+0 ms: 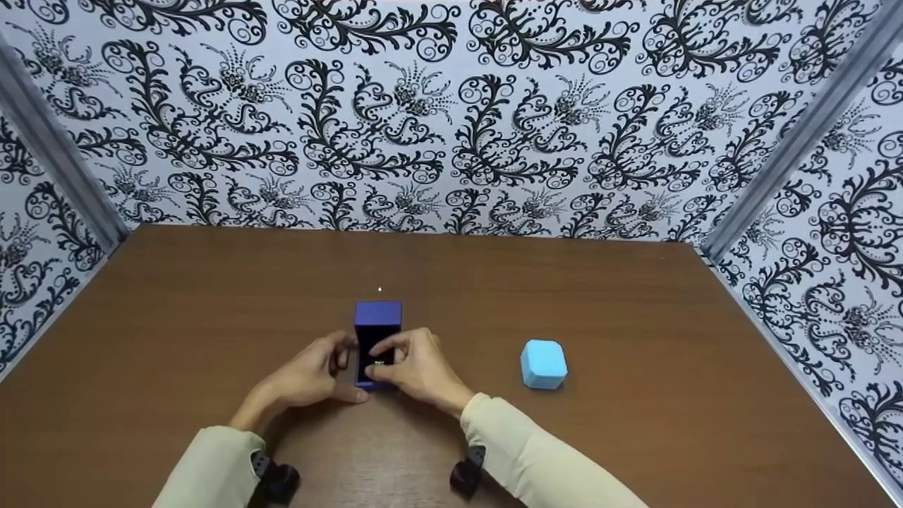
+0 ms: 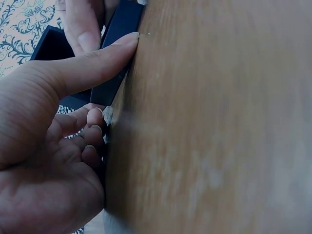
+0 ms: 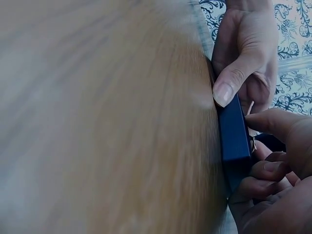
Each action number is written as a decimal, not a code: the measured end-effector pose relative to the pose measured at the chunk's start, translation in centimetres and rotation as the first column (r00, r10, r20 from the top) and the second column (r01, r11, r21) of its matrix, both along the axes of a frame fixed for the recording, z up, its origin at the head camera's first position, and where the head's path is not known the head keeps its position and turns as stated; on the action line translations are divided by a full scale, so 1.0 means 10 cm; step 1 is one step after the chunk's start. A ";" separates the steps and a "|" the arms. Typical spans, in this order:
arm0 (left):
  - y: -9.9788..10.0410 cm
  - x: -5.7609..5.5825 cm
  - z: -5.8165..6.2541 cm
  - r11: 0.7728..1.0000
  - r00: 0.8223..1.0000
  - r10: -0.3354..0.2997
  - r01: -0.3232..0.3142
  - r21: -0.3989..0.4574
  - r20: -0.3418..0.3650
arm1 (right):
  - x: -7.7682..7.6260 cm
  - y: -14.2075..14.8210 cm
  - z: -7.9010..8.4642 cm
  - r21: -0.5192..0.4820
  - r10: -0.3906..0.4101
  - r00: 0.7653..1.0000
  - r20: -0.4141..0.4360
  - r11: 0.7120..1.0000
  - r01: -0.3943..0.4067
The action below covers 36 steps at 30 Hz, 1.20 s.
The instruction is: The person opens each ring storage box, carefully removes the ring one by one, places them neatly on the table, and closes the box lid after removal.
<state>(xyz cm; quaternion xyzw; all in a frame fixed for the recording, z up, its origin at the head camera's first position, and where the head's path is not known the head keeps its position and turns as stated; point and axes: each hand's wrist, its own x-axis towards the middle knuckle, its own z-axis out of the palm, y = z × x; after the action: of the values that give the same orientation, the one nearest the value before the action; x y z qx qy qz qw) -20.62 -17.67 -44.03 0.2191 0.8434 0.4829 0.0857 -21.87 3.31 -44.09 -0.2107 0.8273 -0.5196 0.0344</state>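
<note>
Patterned white panels (image 1: 374,106) with black scrollwork are enclosing a brown wooden table (image 1: 211,282) on the sides in view. On it, directly in front of a seated or standing person, a small dark blue box (image 1: 377,333) is lying open between two bare hands, its lid (image 1: 378,313) standing up at the far end. Its long axis is running away from the person, so the open side is facing them. A tiny gold-coloured piece, apparently a ring (image 1: 379,363), is showing inside, towards the near end.

The left hand (image 1: 310,374) is grasping the box from its left side, thumb along the near edge. The right hand (image 1: 423,367) is reaching in from the right, thumb and index finger on either side of the ring; whether they are actually pinching it cannot be told. Both hands are touching the box, but the right is nearer the ring.

Farther right, well apart, a light blue rounded box (image 1: 543,365) is sitting closed. Beyond the lid, a pale speck (image 1: 379,288) is resting on the wood. No brand, label or writing is showing legibly anywhere.
</note>
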 end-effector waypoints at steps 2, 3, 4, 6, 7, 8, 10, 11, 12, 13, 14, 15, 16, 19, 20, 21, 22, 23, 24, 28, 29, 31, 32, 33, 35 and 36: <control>0.00 0.00 0.00 1.000 1.000 -0.002 0.002 -0.003 -0.003 | 0.00 -0.01 0.00 0.005 -0.007 1.000 -0.008 1.000 0.007; 0.00 0.00 0.00 1.000 1.000 -0.003 0.003 -0.005 -0.005 | 0.00 -0.02 0.00 0.008 -0.010 1.000 -0.012 1.000 0.011; 0.00 0.00 0.00 1.000 1.000 -0.003 0.003 -0.006 -0.005 | 0.00 -0.02 0.00 0.011 -0.014 1.000 -0.015 1.000 0.014; 0.00 0.00 0.00 1.000 1.000 -0.004 0.004 -0.010 -0.005 | 0.00 -0.03 0.00 0.013 -0.019 1.000 -0.015 1.000 0.020; 0.00 -0.01 0.00 1.000 1.000 -0.003 0.003 -0.012 -0.004 | 0.00 -0.03 0.00 0.015 -0.022 1.000 -0.014 1.000 0.022; 0.00 0.00 0.00 1.000 1.000 -0.002 0.002 -0.014 -0.003 | 0.01 -0.04 0.00 0.015 -0.022 1.000 -0.011 1.000 0.022; 0.00 0.00 0.00 1.000 1.000 0.000 0.000 -0.011 0.004 | 0.01 -0.04 0.00 0.011 -0.017 1.000 -0.010 1.000 0.017; 0.00 0.00 0.00 1.000 1.000 0.000 0.000 -0.010 0.008 | 0.01 -0.04 0.00 0.011 -0.014 1.000 -0.013 1.000 0.014; 0.00 0.00 0.01 1.000 1.000 0.000 0.000 -0.006 0.014 | 0.01 -0.04 0.00 0.012 -0.008 1.000 -0.017 1.000 0.008; 0.00 0.00 0.01 1.000 1.000 -0.001 0.001 -0.003 0.018 | 0.01 -0.04 0.00 0.015 -0.001 1.000 -0.022 1.000 0.001; 0.00 0.01 0.01 1.000 1.000 -0.001 0.001 -0.003 0.021 | 0.01 -0.04 0.00 0.017 0.004 1.000 -0.024 1.000 -0.004; 0.00 0.01 0.01 1.000 1.000 -0.002 0.002 -0.001 0.024 | 0.01 -0.03 0.00 0.018 0.008 1.000 -0.026 1.000 -0.008; 0.00 0.01 0.02 1.000 1.000 -0.003 0.003 0.001 0.028 | 0.00 -0.03 0.01 0.019 0.012 1.000 -0.026 1.000 -0.011; 0.01 0.01 0.02 1.000 1.000 0.000 0.000 -0.002 0.029 | 0.00 -0.02 0.02 0.017 0.014 1.000 -0.006 1.000 -0.013; 0.01 0.01 0.02 1.000 1.000 0.001 -0.001 -0.002 0.031 | 0.00 -0.01 0.02 0.016 0.012 1.000 0.001 1.000 -0.012; 0.01 0.01 0.02 1.000 0.999 0.003 -0.003 -0.002 0.033 | 0.00 -0.01 0.03 0.014 0.013 1.000 0.006 1.000 -0.013; 0.02 0.01 0.02 1.000 0.999 0.005 -0.005 0.000 0.034 | 0.00 0.00 0.03 0.016 0.012 1.000 0.010 1.000 -0.012; 0.02 0.01 0.02 1.000 0.999 0.006 -0.006 0.000 0.034 | 0.00 0.01 0.04 0.020 0.013 1.000 0.013 1.000 -0.013; 0.02 0.01 0.02 1.000 0.999 0.006 -0.006 0.003 0.036 | 0.00 0.01 0.04 0.022 0.012 1.000 0.016 1.000 -0.013; 0.02 0.01 0.02 1.000 0.999 0.012 -0.012 0.001 0.033 | -0.01 0.05 0.06 0.044 0.002 1.000 0.019 0.999 -0.003; 0.02 0.01 0.02 1.000 0.999 0.013 -0.013 -0.001 0.031 | -0.02 0.06 0.06 0.049 -0.001 1.000 0.017 0.999 0.000; 0.02 0.01 0.02 1.000 0.999 0.016 -0.016 -0.005 0.029 | -0.02 0.08 0.06 0.055 -0.007 1.000 0.019 0.998 0.006; 0.02 0.01 0.02 1.000 1.000 0.017 -0.017 -0.007 0.026 | -0.03 0.08 0.06 0.053 -0.008 1.000 0.024 0.999 0.006; 0.02 0.01 0.02 1.000 1.000 0.014 -0.014 -0.004 0.022 | -0.03 0.09 0.06 0.051 -0.009 1.000 0.028 0.999 0.007; 0.02 0.01 0.02 1.000 1.000 0.012 -0.012 -0.004 0.015 | -0.03 0.10 0.06 0.045 -0.009 0.999 0.038 0.999 0.007; 0.02 0.01 0.02 1.000 1.000 0.012 -0.012 -0.004 0.011 | -0.03 0.10 0.06 0.045 -0.009 0.999 0.042 0.999 0.007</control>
<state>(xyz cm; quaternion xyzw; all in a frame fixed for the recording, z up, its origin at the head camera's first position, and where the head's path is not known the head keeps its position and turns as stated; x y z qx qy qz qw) -20.52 -17.51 -43.82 0.2114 0.8452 0.4829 0.0880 -22.17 4.35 -43.46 -0.1957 0.8387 -0.5053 0.0544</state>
